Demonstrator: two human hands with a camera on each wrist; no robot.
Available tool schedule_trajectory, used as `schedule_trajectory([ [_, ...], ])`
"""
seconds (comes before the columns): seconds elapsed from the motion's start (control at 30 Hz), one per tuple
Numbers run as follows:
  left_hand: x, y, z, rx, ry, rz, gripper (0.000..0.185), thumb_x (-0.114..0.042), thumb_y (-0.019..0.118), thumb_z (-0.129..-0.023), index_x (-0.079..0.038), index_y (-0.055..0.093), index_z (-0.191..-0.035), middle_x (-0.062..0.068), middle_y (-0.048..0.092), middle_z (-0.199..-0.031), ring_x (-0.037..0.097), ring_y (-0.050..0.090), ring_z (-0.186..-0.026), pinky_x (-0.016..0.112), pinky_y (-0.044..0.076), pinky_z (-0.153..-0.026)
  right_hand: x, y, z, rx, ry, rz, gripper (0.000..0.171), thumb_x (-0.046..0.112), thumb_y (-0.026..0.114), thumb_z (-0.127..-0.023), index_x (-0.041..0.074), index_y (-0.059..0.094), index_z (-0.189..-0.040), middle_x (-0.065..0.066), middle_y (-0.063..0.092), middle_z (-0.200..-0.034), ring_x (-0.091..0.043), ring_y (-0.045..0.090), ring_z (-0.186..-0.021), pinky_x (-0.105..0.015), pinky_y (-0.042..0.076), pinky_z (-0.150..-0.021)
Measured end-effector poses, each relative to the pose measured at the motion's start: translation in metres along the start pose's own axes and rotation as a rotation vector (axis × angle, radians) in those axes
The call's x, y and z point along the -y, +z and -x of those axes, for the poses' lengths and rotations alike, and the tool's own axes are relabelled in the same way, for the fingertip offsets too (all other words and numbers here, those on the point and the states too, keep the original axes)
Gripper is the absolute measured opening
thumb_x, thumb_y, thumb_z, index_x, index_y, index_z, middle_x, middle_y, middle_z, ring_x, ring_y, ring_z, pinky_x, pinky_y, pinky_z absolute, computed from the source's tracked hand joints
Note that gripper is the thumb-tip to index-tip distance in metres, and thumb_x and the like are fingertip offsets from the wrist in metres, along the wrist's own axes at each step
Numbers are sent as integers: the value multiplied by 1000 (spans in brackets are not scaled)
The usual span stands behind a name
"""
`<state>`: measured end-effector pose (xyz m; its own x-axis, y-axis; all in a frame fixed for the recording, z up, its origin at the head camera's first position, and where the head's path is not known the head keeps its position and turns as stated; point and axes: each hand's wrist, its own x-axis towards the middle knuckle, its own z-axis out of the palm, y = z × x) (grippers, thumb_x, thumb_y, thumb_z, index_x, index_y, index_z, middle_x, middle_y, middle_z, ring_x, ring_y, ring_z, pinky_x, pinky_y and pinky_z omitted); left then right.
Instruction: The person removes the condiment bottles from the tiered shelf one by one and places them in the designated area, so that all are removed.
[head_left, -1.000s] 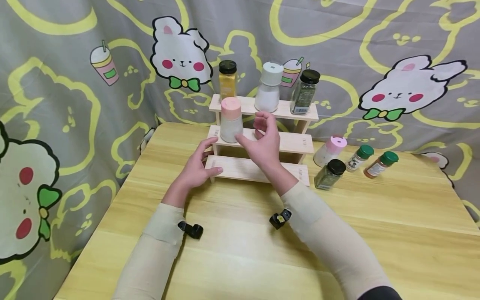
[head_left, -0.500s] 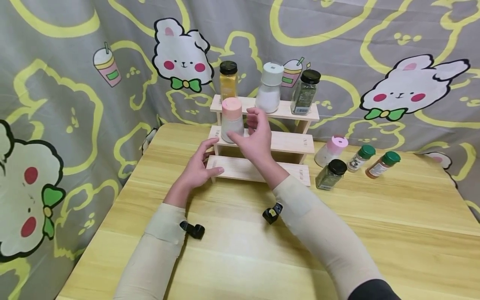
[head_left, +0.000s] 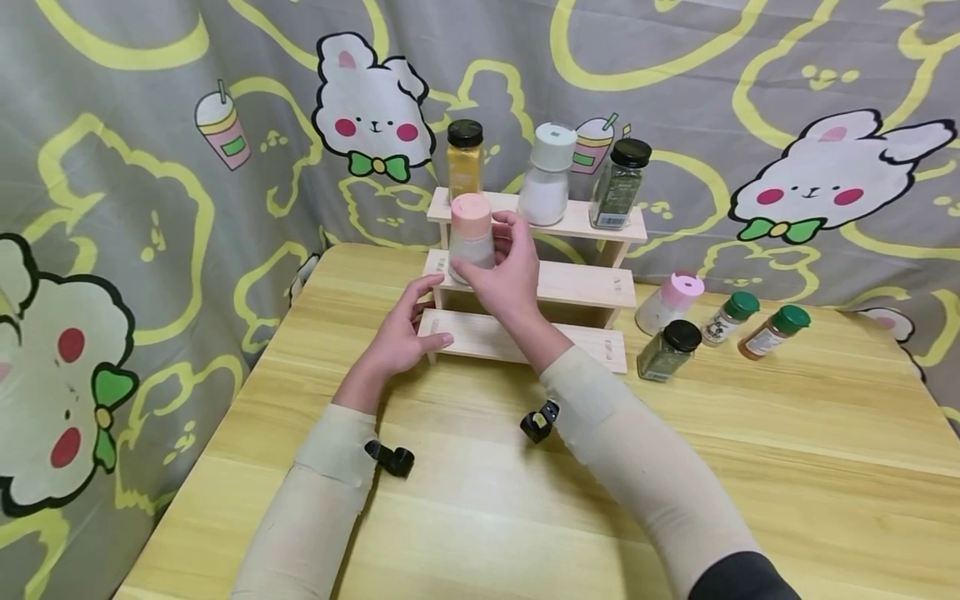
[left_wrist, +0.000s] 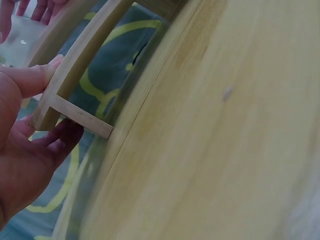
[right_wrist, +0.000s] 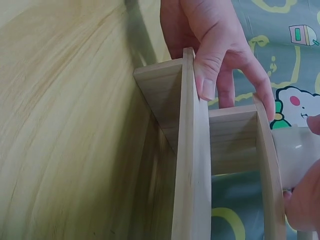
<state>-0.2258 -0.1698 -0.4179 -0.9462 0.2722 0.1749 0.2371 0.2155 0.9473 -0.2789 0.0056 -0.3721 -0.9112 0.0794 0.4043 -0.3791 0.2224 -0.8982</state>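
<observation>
A three-step wooden rack point(head_left: 592, 287) stands at the back middle of the table. A shaker with a salmon-pink cap point(head_left: 470, 218) stands upright at the left end of the middle step. My right hand point(head_left: 491, 250) grips its body, thumb in front and fingers behind. My left hand point(head_left: 427, 315) holds the rack's left end, thumb on the bottom step and fingers on the side post. In the left wrist view the left hand point(left_wrist: 30, 125) pinches the rack's end piece point(left_wrist: 75, 115). The right wrist view shows the left hand's fingers point(right_wrist: 215, 55) over the step edge and the shaker's glass point(right_wrist: 300, 150).
On the top step stand a yellow spice jar point(head_left: 464, 158), a white shaker point(head_left: 549, 175) and a green herb jar point(head_left: 619, 183). Right of the rack on the wooden table point(head_left: 480, 517) are a pink-capped shaker point(head_left: 667, 302), a black-capped herb jar point(head_left: 666, 350) and two green-capped jars point(head_left: 726, 318). A patterned curtain hangs behind.
My right hand has moved left from an open pose beside the salmon-capped shaker and closed round it. The left hand has stayed on the rack's end.
</observation>
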Motion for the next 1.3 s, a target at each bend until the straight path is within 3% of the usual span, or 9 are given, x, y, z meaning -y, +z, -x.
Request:
schedule_trajectory([
  [0.63,-1,-1,0,-11,-17,-1,82,14,72,-83,-11,36,-152,17,30,-155,43,43,-129,52,42,-101,0,7,0,-34,-20,82,69,13,90,-71,9,51,-128,-5,58,-121,-16,56,-108,-26,47,-90],
  [1.17,0,0,-2,-2,-18,15,83,15,72,-82,-12,35,-152,18,29,-155,45,43,-128,52,43,-99,4,4,-2,-16,60,99,67,15,90,-72,14,52,-128,-2,59,-119,-14,56,-107,-26,46,-91],
  [1.3,16,0,-5,-11,-7,9,85,13,74,-82,-19,37,-152,12,31,-155,40,44,-129,50,43,-100,3,4,-2,-16,62,100,68,15,90,-72,14,52,-128,-2,60,-118,-14,56,-107,-25,46,-91],
])
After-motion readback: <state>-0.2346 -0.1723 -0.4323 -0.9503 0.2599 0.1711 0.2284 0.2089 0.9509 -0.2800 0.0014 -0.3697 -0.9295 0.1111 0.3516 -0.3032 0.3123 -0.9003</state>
